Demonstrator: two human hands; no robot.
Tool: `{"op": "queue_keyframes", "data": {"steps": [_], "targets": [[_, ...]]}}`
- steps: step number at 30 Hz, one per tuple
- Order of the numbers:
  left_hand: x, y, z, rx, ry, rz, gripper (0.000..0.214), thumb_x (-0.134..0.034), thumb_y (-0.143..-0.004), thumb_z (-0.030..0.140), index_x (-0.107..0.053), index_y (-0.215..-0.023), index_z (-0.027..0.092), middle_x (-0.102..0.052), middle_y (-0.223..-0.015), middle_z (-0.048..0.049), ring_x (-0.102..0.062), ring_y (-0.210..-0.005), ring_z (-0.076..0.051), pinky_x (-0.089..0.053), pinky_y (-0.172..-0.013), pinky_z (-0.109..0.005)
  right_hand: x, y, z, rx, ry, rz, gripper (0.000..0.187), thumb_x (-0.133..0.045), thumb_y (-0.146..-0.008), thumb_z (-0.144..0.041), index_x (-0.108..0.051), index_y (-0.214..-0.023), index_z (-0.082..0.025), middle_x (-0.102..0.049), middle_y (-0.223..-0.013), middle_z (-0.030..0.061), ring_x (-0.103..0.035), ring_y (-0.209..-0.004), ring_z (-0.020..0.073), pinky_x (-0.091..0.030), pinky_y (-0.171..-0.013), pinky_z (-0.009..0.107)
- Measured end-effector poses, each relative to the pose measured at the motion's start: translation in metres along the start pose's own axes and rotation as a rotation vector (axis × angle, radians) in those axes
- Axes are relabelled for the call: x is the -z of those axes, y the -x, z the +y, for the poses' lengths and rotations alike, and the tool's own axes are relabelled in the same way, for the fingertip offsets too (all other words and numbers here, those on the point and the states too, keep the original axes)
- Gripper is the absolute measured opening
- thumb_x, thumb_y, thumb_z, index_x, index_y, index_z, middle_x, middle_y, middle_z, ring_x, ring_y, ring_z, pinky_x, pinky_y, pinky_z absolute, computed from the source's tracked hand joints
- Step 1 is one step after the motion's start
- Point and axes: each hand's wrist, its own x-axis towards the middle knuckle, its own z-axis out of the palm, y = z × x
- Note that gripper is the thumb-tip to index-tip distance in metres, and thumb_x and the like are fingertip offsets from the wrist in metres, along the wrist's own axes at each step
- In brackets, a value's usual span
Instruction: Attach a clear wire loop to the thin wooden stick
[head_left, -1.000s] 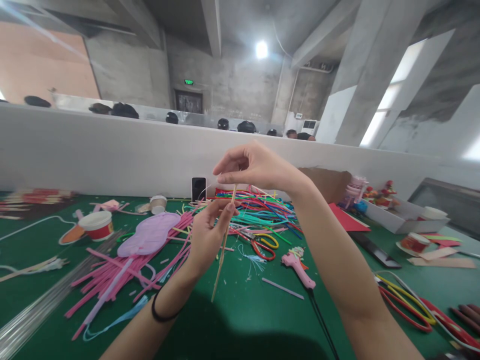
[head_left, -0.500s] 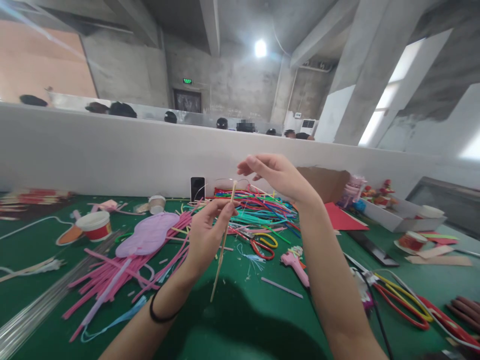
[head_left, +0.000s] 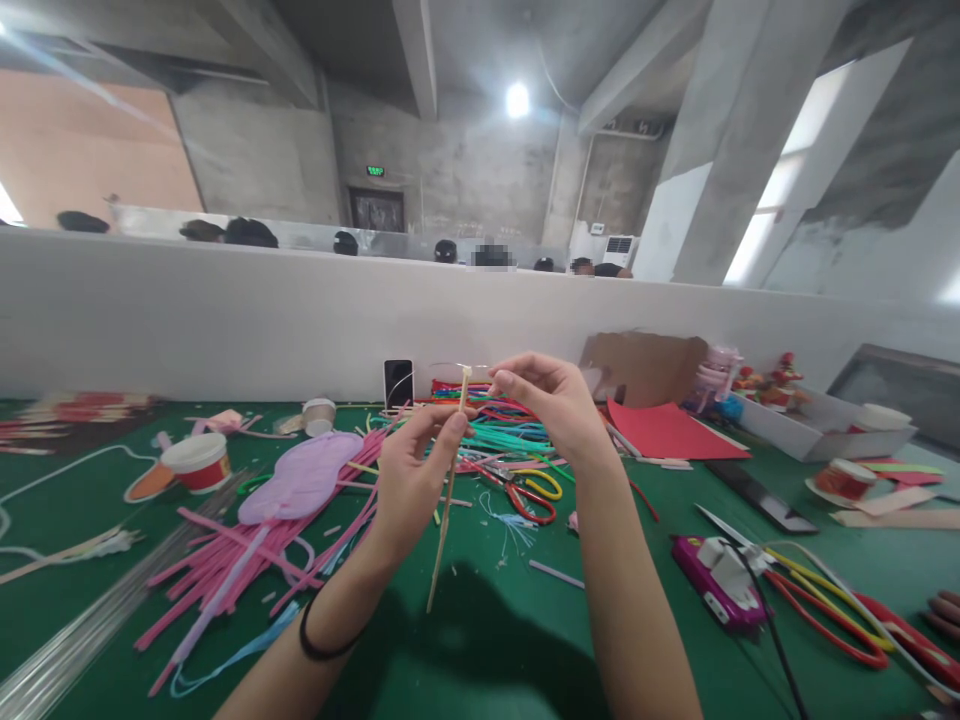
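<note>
My left hand (head_left: 416,470) is closed around a thin wooden stick (head_left: 444,535), held upright with a slight tilt. A small pale blob (head_left: 466,372) caps the stick's upper end. From there a fine wire (head_left: 478,367) runs out towards my right hand (head_left: 551,405), whose thumb and fingertips are pinched together on it. Beyond both hands lies a pile of coloured pipe cleaners (head_left: 510,437). Scissors with red and yellow handles (head_left: 536,500) rest below it, beside a light blue tassel (head_left: 511,525).
At left, a lilac fuzzy shape (head_left: 304,475) lies on pink pipe cleaners (head_left: 217,560), near a paper cup (head_left: 196,462). On the right are a purple power strip (head_left: 720,595), large scissors (head_left: 825,610), red paper (head_left: 675,432) and a white box (head_left: 825,432). A white partition (head_left: 225,320) stands behind.
My right hand has come down beside the stick's top, and its fingers have closed into a pinch. My left hand still holds the stick in nearly the same place. The view has shifted slightly.
</note>
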Motion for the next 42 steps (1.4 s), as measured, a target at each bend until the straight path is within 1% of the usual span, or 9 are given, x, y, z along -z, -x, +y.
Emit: {"op": "queue_keyframes", "data": {"steps": [7, 10, 13, 18, 22, 28, 34, 38, 42], "targets": [[-0.001, 0.0, 0.002, -0.005, -0.005, 0.004, 0.02, -0.064, -0.09, 0.039, -0.072, -0.092, 0.021, -0.073, -0.088, -0.0041, -0.067, -0.081, -0.016, -0.054, -0.079, -0.03, -0.006, 0.011, 0.001, 0.038, -0.06, 0.072, 0.022, -0.077, -0.077, -0.045, -0.072, -0.083, -0.024, -0.071, -0.073, 0.0001, -0.067, -0.071, 0.015, -0.055, -0.073, 0.032], [-0.001, 0.0, 0.003, -0.005, -0.019, 0.005, 0.022, -0.063, -0.09, 0.04, -0.073, -0.093, 0.021, -0.073, -0.089, -0.0046, -0.067, -0.081, -0.017, -0.055, -0.078, -0.03, -0.009, 0.015, 0.002, 0.048, -0.054, 0.095, 0.023, -0.076, -0.078, -0.046, -0.072, -0.085, -0.024, -0.07, -0.071, -0.0001, -0.066, -0.07, 0.0156, -0.055, -0.072, 0.032], [-0.001, 0.001, 0.004, -0.002, -0.029, 0.003, 0.021, -0.063, -0.09, 0.04, -0.072, -0.094, 0.021, -0.074, -0.09, -0.0047, -0.068, -0.08, -0.017, -0.054, -0.077, -0.03, -0.011, 0.016, 0.005, 0.05, -0.048, 0.086, 0.023, -0.075, -0.079, -0.046, -0.072, -0.087, -0.025, -0.069, -0.071, 0.0001, -0.066, -0.069, 0.0161, -0.055, -0.071, 0.033], [-0.001, 0.001, 0.004, -0.01, -0.008, 0.0, 0.019, -0.063, -0.09, 0.037, -0.072, -0.095, 0.022, -0.074, -0.091, -0.004, -0.068, -0.081, -0.016, -0.054, -0.079, -0.029, -0.013, 0.017, 0.008, 0.033, -0.046, 0.075, 0.021, -0.074, -0.079, -0.045, -0.072, -0.088, -0.026, -0.07, -0.075, 0.0009, -0.066, -0.071, 0.0164, -0.056, -0.073, 0.034], [-0.001, 0.0, 0.003, -0.025, -0.021, -0.004, 0.018, -0.063, -0.091, 0.037, -0.072, -0.095, 0.022, -0.073, -0.091, -0.0039, -0.068, -0.08, -0.016, -0.055, -0.08, -0.03, -0.014, 0.018, 0.004, 0.023, -0.046, 0.079, 0.02, -0.075, -0.079, -0.043, -0.073, -0.089, -0.026, -0.071, -0.076, 0.001, -0.067, -0.072, 0.0162, -0.056, -0.074, 0.034], [-0.001, 0.001, 0.003, -0.031, -0.027, 0.004, 0.019, -0.063, -0.09, 0.038, -0.072, -0.095, 0.022, -0.074, -0.092, -0.0043, -0.069, -0.082, -0.016, -0.055, -0.079, -0.031, -0.016, 0.018, -0.004, 0.02, -0.004, 0.068, 0.023, -0.074, -0.08, -0.039, -0.072, -0.098, -0.025, -0.072, -0.078, 0.0013, -0.068, -0.074, 0.0162, -0.056, -0.073, 0.033], [0.001, 0.0, 0.007, -0.051, 0.004, 0.016, 0.021, -0.059, -0.094, 0.037, -0.071, -0.096, 0.02, -0.074, -0.09, -0.0046, -0.069, -0.081, -0.015, -0.055, -0.077, -0.028, -0.019, 0.019, -0.01, 0.035, 0.025, 0.078, 0.024, -0.074, -0.079, -0.042, -0.07, -0.093, -0.023, -0.072, -0.08, 0.0026, -0.068, -0.074, 0.016, -0.056, -0.072, 0.032], [0.001, 0.0, 0.011, -0.04, 0.059, 0.009, 0.021, -0.062, -0.092, 0.036, -0.068, -0.104, 0.019, -0.074, -0.093, -0.0054, -0.07, -0.08, -0.016, -0.057, -0.075, -0.029, -0.021, 0.017, -0.009, 0.068, -0.002, 0.075, 0.021, -0.075, -0.079, -0.04, -0.071, -0.09, -0.022, -0.071, -0.077, 0.0015, -0.066, -0.071, 0.0142, -0.054, -0.067, 0.029], [-0.001, 0.002, 0.013, -0.043, 0.122, -0.003, 0.023, -0.063, -0.092, 0.033, -0.062, -0.111, 0.021, -0.074, -0.095, -0.0047, -0.07, -0.078, -0.015, -0.058, -0.075, -0.031, -0.023, 0.016, -0.01, 0.096, -0.038, 0.074, 0.017, -0.076, -0.079, -0.035, -0.072, -0.087, -0.021, -0.071, -0.076, 0.0005, -0.066, -0.07, 0.0126, -0.053, -0.065, 0.027]]}}
